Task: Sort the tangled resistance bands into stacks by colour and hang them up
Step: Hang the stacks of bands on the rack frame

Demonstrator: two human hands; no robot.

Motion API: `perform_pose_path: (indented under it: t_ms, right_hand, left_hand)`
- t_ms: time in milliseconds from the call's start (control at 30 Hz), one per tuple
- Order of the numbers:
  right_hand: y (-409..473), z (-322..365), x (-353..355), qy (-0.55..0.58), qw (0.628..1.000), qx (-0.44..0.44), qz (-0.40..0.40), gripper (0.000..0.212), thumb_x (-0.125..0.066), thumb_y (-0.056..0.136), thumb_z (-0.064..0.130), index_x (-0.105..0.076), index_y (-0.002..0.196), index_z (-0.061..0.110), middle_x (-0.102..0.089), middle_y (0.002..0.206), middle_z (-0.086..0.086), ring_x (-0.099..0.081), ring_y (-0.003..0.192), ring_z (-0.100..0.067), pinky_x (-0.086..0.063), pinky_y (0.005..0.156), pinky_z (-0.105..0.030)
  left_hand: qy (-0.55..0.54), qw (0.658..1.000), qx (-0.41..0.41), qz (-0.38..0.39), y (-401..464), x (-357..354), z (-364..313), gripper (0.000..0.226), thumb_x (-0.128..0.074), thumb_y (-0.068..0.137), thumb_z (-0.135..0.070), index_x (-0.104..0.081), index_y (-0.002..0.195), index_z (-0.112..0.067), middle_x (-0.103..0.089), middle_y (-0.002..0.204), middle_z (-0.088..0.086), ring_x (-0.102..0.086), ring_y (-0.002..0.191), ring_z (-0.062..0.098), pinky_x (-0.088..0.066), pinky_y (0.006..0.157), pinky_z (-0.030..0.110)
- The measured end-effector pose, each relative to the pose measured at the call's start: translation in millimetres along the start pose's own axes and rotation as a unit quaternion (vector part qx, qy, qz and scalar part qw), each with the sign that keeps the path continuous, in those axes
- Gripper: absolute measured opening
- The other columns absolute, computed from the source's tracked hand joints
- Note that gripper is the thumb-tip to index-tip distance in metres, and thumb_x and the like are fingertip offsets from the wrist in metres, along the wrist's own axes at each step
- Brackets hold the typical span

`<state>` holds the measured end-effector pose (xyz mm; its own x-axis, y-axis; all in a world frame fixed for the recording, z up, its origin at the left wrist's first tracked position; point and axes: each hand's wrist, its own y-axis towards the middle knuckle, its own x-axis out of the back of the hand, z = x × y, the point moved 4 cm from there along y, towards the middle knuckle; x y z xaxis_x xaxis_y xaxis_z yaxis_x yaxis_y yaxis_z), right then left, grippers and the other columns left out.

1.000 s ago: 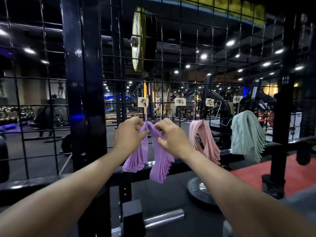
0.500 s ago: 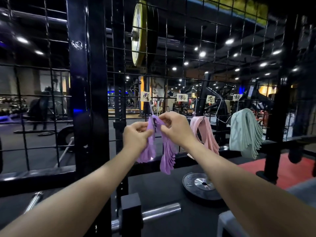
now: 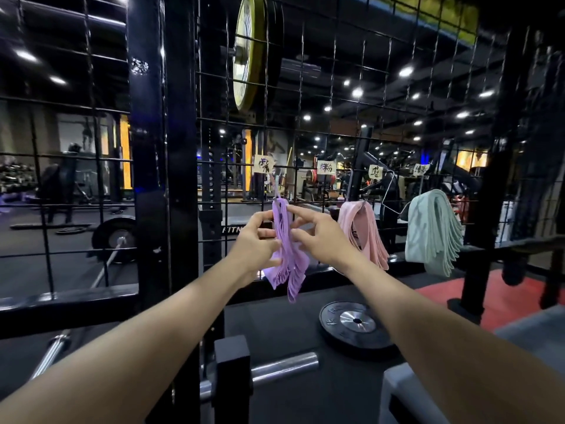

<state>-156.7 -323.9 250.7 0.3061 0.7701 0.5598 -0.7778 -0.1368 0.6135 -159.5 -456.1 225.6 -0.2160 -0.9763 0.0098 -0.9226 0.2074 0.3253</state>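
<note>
Head view: both hands [image 3: 256,240] [image 3: 318,237] touch hanging purple bands [image 3: 286,249].
</note>
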Motion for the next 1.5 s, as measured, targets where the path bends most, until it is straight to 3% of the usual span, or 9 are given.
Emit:
perform_pose_path:
  t_ms: [200, 367, 433, 567, 700, 933, 1100, 1333, 1500]
  right_hand:
    - [-9.0, 5.5, 1.6, -0.020, 0.999, -0.040, 0.029, 0.056, -0.052, 0.090, 0.004, -0.042, 0.140, 0.029, -0.060, 0.093, 0.005, -0.061, 0.086, -0.014, -0.051, 0.082, -0.031]
    - [-28.9, 5.0, 20.4, -0.062, 0.996, -0.067, -0.003, 0.044, -0.055, 0.092, 0.007, -0.051, 0.133, 0.021, -0.056, 0.093, 0.008, -0.050, 0.073, 0.001, -0.042, 0.078, -0.022]
    - [-38.5, 3.2, 33.4, -0.069, 0.994, -0.085, -0.026, 0.039, -0.057, 0.091, 0.008, -0.055, 0.128, 0.017, -0.058, 0.095, 0.004, -0.052, 0.076, -0.004, -0.044, 0.081, -0.023]
    - [-64.6, -5.0, 69.3, -0.139, 0.982, -0.116, -0.058, 0.038, -0.060, 0.088, 0.010, -0.058, 0.125, 0.017, -0.064, 0.105, -0.003, -0.058, 0.093, -0.014, -0.043, 0.085, -0.025]
    - [-107.4, -22.2, 111.3, -0.182, 0.965, -0.159, -0.099, 0.034, -0.063, 0.085, 0.008, -0.062, 0.119, 0.011, -0.060, 0.092, -0.001, -0.055, 0.082, -0.012, -0.040, 0.075, -0.017]
    - [-218.9, -65.4, 196.0, -0.265, 0.908, -0.285, -0.157, 0.033, -0.063, 0.086, 0.008, -0.061, 0.118, 0.006, -0.063, 0.100, -0.006, -0.054, 0.083, -0.012, -0.038, 0.071, -0.015]
    - [-316.3, -85.5, 252.5, -0.302, 0.851, -0.379, -0.204, 0.033, -0.064, 0.085, 0.009, -0.062, 0.118, 0.007, -0.065, 0.109, -0.009, -0.062, 0.099, -0.024, -0.037, 0.075, -0.018]
    - [-460.7, -103.3, 319.2, -0.314, 0.768, -0.488, -0.269, 0.036, -0.060, 0.082, 0.006, -0.063, 0.117, 0.011, -0.067, 0.109, -0.006, -0.062, 0.100, -0.020, -0.039, 0.077, -0.018]
    - [-548.3, -123.9, 350.2, -0.341, 0.719, -0.547, -0.262, 0.035, -0.058, 0.084, 0.007, -0.063, 0.118, 0.011, -0.064, 0.114, -0.007, -0.058, 0.108, -0.023, -0.039, 0.083, -0.024]
  left_hand:
    - [0.130, 0.991, -0.004, 0.013, -4.5, 3.9, -2.0, 0.057, -0.056, 0.089, -0.003, -0.040, 0.132, -0.036, -0.057, 0.106, 0.001, -0.061, 0.090, 0.016, -0.056, 0.071, 0.035]
    - [0.338, 0.913, -0.172, -0.152, -21.3, -0.9, -24.5, 0.042, -0.055, 0.087, 0.000, -0.048, 0.126, -0.015, -0.045, 0.124, 0.006, -0.052, 0.106, 0.017, -0.038, 0.087, 0.020]
    - [0.362, 0.893, -0.221, -0.151, -26.2, -13.7, -32.1, 0.036, -0.056, 0.088, -0.003, -0.051, 0.121, -0.014, -0.047, 0.122, 0.003, -0.047, 0.108, 0.014, -0.036, 0.087, 0.020]
    - [0.334, 0.915, -0.223, -0.039, -23.0, -58.7, -29.3, 0.032, -0.058, 0.085, -0.008, -0.056, 0.117, -0.013, -0.054, 0.121, 0.006, -0.055, 0.109, 0.023, -0.044, 0.095, 0.036]
    - [0.318, 0.926, -0.196, 0.055, -23.3, -119.5, -15.3, 0.031, -0.053, 0.085, -0.009, -0.056, 0.115, -0.014, -0.056, 0.116, 0.009, -0.058, 0.102, 0.030, -0.049, 0.088, 0.043]
    - [0.271, 0.916, -0.208, 0.209, -50.9, -256.6, 23.1, 0.031, -0.059, 0.086, -0.010, -0.057, 0.117, -0.010, -0.057, 0.117, 0.009, -0.057, 0.104, 0.027, -0.046, 0.091, 0.033]
    - [0.246, 0.890, -0.230, 0.308, -93.0, -362.7, 50.7, 0.035, -0.063, 0.082, -0.009, -0.057, 0.116, -0.012, -0.057, 0.117, 0.008, -0.058, 0.103, 0.027, -0.046, 0.090, 0.032]
    - [0.207, 0.846, -0.230, 0.435, -185.0, -490.9, 90.3, 0.037, -0.064, 0.084, -0.010, -0.056, 0.120, -0.008, -0.055, 0.121, 0.009, -0.056, 0.108, 0.025, -0.044, 0.094, 0.030]
    - [0.189, 0.819, -0.206, 0.501, -244.3, -558.8, 127.5, 0.034, -0.066, 0.083, -0.010, -0.057, 0.116, -0.010, -0.056, 0.119, 0.009, -0.058, 0.102, 0.025, -0.046, 0.092, 0.033]
